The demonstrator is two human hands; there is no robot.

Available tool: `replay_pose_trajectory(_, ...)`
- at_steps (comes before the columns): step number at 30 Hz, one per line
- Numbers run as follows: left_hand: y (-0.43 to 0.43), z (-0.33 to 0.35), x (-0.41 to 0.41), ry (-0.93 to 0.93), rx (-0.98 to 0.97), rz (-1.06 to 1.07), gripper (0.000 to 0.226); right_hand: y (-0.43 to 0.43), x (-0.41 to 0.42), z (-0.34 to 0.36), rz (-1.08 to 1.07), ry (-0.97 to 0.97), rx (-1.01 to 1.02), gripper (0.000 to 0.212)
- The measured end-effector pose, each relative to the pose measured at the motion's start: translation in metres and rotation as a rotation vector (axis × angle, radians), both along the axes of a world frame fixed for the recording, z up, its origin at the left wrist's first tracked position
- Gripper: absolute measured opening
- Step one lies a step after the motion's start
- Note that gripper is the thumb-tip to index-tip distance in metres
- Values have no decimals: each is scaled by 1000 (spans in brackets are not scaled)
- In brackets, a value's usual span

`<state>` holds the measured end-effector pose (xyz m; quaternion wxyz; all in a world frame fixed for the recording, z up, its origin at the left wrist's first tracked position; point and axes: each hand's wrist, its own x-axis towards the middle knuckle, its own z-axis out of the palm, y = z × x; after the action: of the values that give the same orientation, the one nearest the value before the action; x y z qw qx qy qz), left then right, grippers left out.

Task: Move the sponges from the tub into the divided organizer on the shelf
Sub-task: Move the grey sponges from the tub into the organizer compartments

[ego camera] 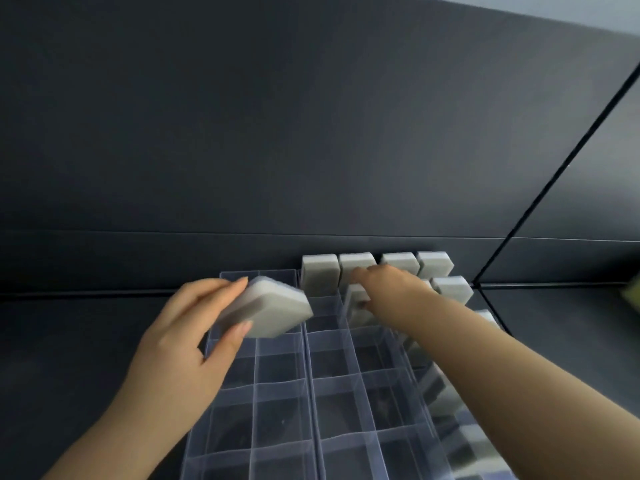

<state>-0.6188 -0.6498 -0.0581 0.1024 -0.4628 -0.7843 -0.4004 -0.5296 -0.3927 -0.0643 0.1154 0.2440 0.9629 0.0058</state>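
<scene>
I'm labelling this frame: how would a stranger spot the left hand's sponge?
Find the clear divided organizer on the dark shelf. Over its far-left cells, the left hand grips a grey-white sponge. Unlike the upright slotted sponges, it is tilted, outside any cell.

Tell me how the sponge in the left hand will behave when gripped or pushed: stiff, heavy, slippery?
Probably light: the left hand holds the sponge by fingers and thumb alone. Likely soft but shape-keeping: its edges look straight under the grip. The standing sponges sit upright in the organizer, so tipping seems unlikely there.
</scene>
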Motion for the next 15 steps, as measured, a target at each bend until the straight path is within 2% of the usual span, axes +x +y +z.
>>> replay_pose_trajectory(5,42,8,-3,6,-15,-56,43,9,6,2,4,41,4,43)
replay_pose_trajectory(15,107,0,-5,-41,-253,-98,40,10,14,2,85,139,42,44)
